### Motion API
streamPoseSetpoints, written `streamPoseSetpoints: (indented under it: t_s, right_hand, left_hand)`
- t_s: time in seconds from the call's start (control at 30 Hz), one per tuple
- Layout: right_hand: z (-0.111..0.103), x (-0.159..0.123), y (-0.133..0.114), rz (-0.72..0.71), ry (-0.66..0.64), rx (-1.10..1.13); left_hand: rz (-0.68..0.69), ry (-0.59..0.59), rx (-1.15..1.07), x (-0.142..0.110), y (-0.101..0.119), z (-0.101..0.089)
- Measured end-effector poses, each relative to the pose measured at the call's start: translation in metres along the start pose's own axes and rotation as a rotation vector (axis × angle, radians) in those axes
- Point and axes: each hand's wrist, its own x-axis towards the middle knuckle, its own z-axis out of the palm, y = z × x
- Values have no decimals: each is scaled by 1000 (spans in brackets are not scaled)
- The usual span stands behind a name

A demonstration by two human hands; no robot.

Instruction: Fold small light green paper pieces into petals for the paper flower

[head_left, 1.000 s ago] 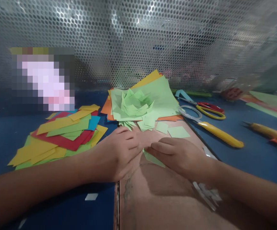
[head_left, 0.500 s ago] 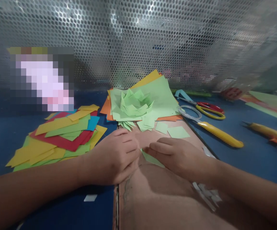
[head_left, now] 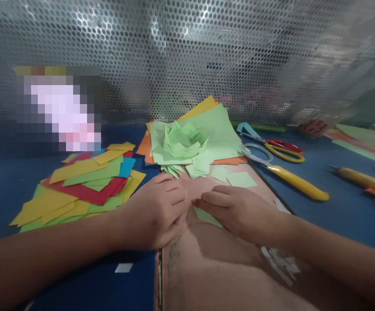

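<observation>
My left hand point(head_left: 160, 211) rests on the pinkish board point(head_left: 200, 285) with its fingers curled in; whatever they hold is hidden from me. Across a small gap, my right hand point(head_left: 242, 211) has its fingers pressed together on a small light-green paper piece point(head_left: 208, 217), which shows beneath them. Beyond both hands, loose green paper squares point(head_left: 242, 179) and a little heap of cut green paper point(head_left: 198, 166) lie on the board. A folded green paper flower point(head_left: 185, 140), hollow in the middle, sits on stacked green sheets point(head_left: 224, 134).
To the left is a pile of coloured paper strips point(head_left: 87, 181). Scissors point(head_left: 284, 149), a yellow-handled magnifying glass point(head_left: 299, 183) and a yellow tool point(head_left: 365, 181) lie on the blue surface at right. A perforated metal wall point(head_left: 187, 56) stands behind. White scraps point(head_left: 281, 263) lie near my right forearm.
Both hands stay almost in place, with only slight finger movement. The view has shifted very slightly.
</observation>
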Motion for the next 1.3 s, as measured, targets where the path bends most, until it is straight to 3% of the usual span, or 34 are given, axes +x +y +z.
streamPoseSetpoints:
  t_s: [0.27, 0.6, 0.9, 1.03, 1.17, 1.3]
  right_hand:
    - [4, -3, -4, 22, -6, -89]
    - [-23, -6, 11, -103, 43, 53]
    - [-31, -14, 25, -158, 31, -54]
    - [-27, -13, 27, 58, 178, -4]
    - [-17, -6, 18, 193, 134, 258]
    - [-8, -3, 11, 328, 133, 332]
  left_hand:
    - [-49, -68, -61, 0, -2, 2]
    - [-17, -78, -34, 0, -4, 0]
    - [2, -70, -26, -2, -6, 2]
    - [3, -61, -26, -2, -4, 2]
    - [-2, -67, -50, -3, -4, 3]
    - [15, -57, -49, -2, -5, 2]
